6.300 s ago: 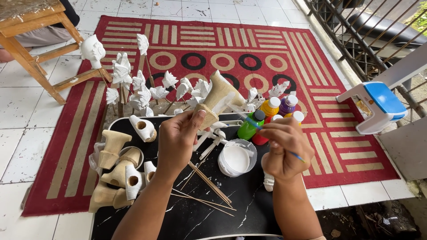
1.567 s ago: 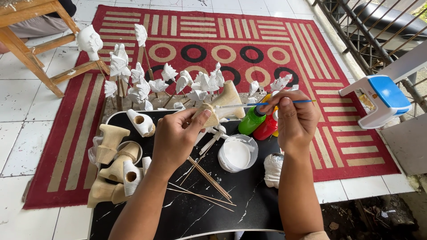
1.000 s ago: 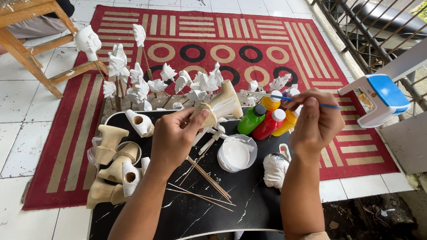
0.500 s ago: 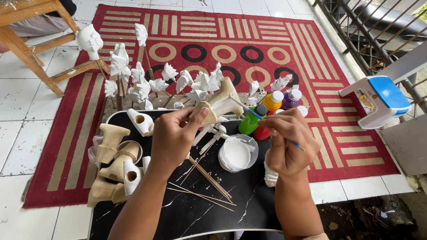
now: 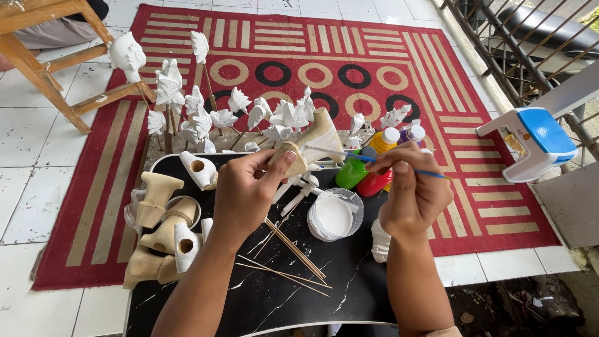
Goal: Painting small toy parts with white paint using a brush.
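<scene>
- Over the black table [image 5: 281, 299], the left hand [image 5: 246, 190] is curled around a small tan wooden piece [image 5: 309, 145] and holds it up in the air, above the white paint cup [image 5: 335, 215]
- The right hand [image 5: 412, 193] pinches a thin blue paintbrush [image 5: 399, 167], and its tip touches the wooden piece
- The piece looks light and hard, maybe easy to chip; the narrow end looks like the best place to hold it
- Paint bottles [image 5: 368, 171] stand just behind the cup: green, red, yellow and purple, with white caps
- More bare wooden pieces [image 5: 156, 212] lie on the left
- White painted shapes on sticks [image 5: 218, 115] stand at the back, by the red rug [image 5: 312, 56]
</scene>
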